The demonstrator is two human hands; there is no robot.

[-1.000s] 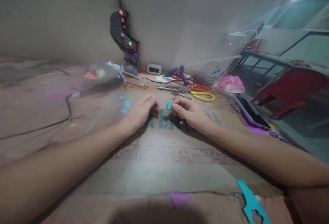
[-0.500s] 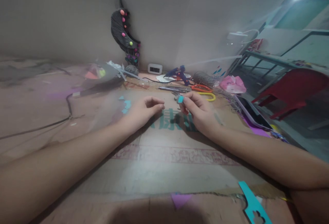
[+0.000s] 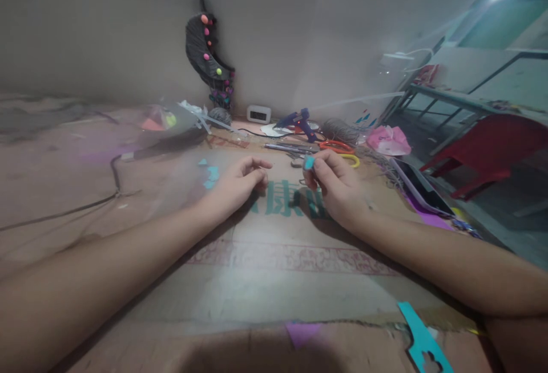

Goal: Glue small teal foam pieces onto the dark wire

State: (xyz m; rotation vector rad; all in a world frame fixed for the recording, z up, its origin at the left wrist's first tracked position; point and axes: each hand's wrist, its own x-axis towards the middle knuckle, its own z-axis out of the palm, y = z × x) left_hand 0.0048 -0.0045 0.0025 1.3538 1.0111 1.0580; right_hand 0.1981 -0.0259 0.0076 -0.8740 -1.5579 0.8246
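Observation:
My right hand (image 3: 338, 182) pinches a small teal foam piece (image 3: 309, 162) between thumb and fingertips, just above the cardboard sheet (image 3: 274, 259). Resting on the cardboard to its left, my left hand (image 3: 240, 182) has its fingers loosely curled with nothing visible in them. Green printed characters (image 3: 280, 206) on the cardboard lie between the two hands. Teal scraps (image 3: 209, 176) lie left of my left hand.
Behind the hands lie orange-and-yellow scissors (image 3: 340, 150), a blue glue gun (image 3: 297, 121), a twine roll (image 3: 340, 129), a pink bag (image 3: 387, 140) and a tablet (image 3: 417, 182). A black beaded hanging (image 3: 205, 56) leans on the wall. Teal cut foam (image 3: 422, 341) lies near right.
My right hand lifted the teal piece off the cardboard and carried it right and farther away. My left hand's fingers loosened and shifted slightly.

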